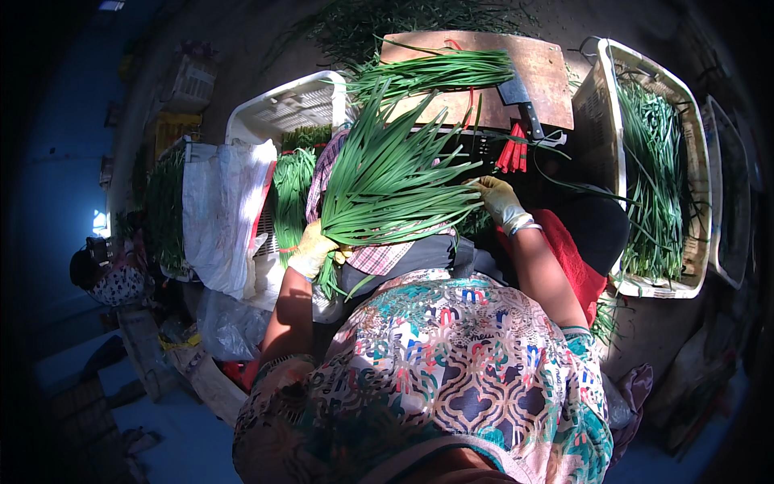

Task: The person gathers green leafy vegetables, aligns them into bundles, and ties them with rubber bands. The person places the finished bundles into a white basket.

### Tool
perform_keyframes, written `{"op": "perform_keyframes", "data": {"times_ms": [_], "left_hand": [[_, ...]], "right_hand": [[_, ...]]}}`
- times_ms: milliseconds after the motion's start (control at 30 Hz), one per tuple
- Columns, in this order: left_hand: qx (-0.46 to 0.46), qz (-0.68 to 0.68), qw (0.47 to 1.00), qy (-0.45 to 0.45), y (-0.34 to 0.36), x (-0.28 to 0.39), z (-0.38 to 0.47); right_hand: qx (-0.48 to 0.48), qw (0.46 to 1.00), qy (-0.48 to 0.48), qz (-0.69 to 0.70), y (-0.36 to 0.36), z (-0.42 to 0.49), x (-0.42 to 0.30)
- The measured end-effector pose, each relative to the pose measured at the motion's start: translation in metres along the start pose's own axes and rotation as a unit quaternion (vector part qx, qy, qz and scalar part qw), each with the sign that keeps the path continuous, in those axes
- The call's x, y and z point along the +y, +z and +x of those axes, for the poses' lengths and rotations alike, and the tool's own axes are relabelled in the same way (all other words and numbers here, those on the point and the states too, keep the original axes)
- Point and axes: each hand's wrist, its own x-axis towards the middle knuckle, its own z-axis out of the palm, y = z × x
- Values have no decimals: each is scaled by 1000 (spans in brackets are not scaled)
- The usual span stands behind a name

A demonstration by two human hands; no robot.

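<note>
My left hand [314, 249], in a pale yellow glove, grips a fanned bunch of long green garlic chives [393, 175] near its narrow end. The leaves spread up and to the right over my lap. My right hand [497, 198], gloved as well, pinches leaf tips at the bunch's right side. Beyond it, another pile of chives [435, 72] lies across a wooden board [544, 78]. A cleaver [515, 91] with a black handle rests on the board at the pile's right end. Red strips [513, 150] hang below the board's near edge.
At left, a white plastic crate [290, 109] holds tied bundles of chives [293, 199], with a white woven sack [224, 212] over its side. Another crate [695, 181] of chives stands at right. Loose trimmings [393, 18] litter the floor ahead. Another person [121, 281] is at far left.
</note>
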Motion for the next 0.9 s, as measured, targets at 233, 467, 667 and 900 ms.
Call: {"op": "perform_keyframes", "data": {"times_ms": [233, 467, 667, 900], "left_hand": [[1, 1, 1000, -4, 0, 0, 1], [-3, 2, 1000, -2, -3, -4, 3], [-2, 1, 1000, 3, 1, 0, 2], [10, 17, 1000, 8, 2, 0, 1]], "right_hand": [[-5, 1000, 28, -5, 0, -2, -6], [-7, 1000, 27, 8, 2, -7, -10], [-6, 1000, 24, 0, -1, -3, -5], [-15, 1000, 15, -22, 0, -6, -9]]}}
